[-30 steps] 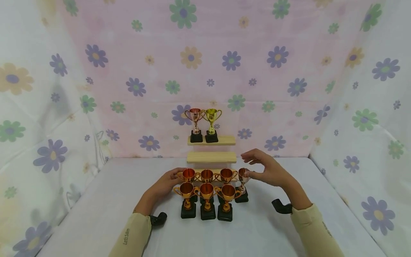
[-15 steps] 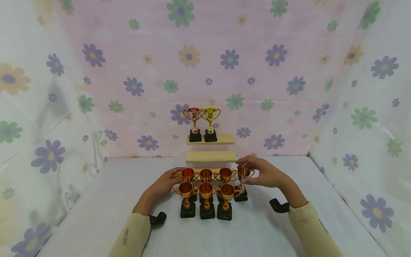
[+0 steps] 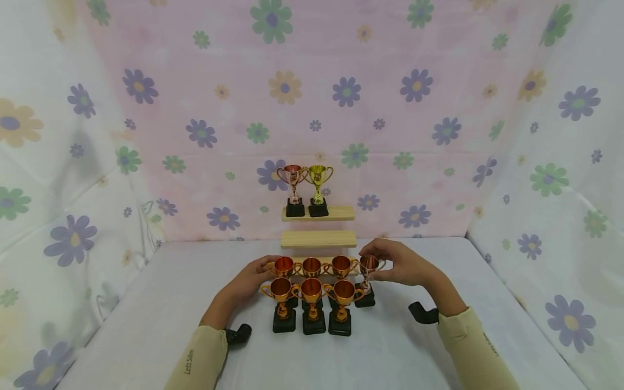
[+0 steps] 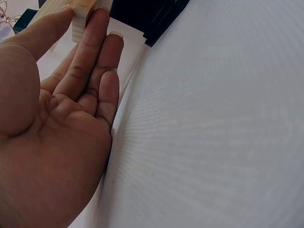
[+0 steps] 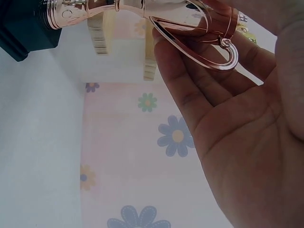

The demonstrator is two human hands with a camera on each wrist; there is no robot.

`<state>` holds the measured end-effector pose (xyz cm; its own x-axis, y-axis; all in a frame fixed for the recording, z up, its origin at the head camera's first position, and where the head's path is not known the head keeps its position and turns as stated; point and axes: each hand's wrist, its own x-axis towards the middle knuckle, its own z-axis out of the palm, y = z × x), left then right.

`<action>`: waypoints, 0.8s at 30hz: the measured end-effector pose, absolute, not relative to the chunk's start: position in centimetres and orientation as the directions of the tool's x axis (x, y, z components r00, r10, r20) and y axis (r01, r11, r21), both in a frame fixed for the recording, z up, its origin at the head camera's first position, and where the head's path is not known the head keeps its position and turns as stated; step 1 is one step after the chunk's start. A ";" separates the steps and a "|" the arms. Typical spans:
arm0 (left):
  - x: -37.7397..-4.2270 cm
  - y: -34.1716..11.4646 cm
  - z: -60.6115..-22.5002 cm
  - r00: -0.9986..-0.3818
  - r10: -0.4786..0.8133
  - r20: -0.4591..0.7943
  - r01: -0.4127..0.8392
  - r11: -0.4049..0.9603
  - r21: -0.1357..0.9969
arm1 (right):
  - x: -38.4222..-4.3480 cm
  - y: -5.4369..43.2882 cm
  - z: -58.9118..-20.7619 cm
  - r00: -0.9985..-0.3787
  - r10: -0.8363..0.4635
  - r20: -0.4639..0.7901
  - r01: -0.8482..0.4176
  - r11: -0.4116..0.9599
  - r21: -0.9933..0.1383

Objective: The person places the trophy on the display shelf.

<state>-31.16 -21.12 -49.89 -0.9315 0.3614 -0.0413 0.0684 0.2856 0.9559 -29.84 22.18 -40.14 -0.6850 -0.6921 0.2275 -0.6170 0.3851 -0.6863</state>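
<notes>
Below centre we see the right hand [image 3: 403, 264] pinching a rose-gold trophy [image 3: 368, 265], the left hand [image 3: 250, 279] straight-fingered at a wooden shelf [image 4: 81, 15].

From three shiny orange two-handled front trophies [image 3: 312, 291]: blocked at twelve o'clock by three matching rear trophies [image 3: 312, 265], at two by the rose-gold metallic trophy [image 3: 369, 265] and right fingers [image 5: 178, 80], at ten by left fingers [image 4: 78, 73]; passable at six over the white bench [image 3: 380, 360].
</notes>
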 end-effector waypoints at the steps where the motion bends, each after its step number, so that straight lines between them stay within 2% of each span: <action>1: -31.2 -21.1 -49.9 -0.931 0.363 -0.041 0.070 0.287 0.955 | -29.8 22.2 -40.1 -0.687 -0.690 0.226 -0.616 0.388 -0.686; 14: -31.0 -21.2 -49.7 -0.922 0.387 -0.011 0.105 0.277 0.955 | -29.6 22.4 -39.7 -0.698 -0.673 0.246 -0.622 0.399 -0.674; 24: -31.1 -21.3 -49.8 -0.927 0.374 -0.028 0.081 0.271 0.959 | -29.7 22.8 -39.6 -0.672 -0.666 0.323 -0.678 0.379 -0.630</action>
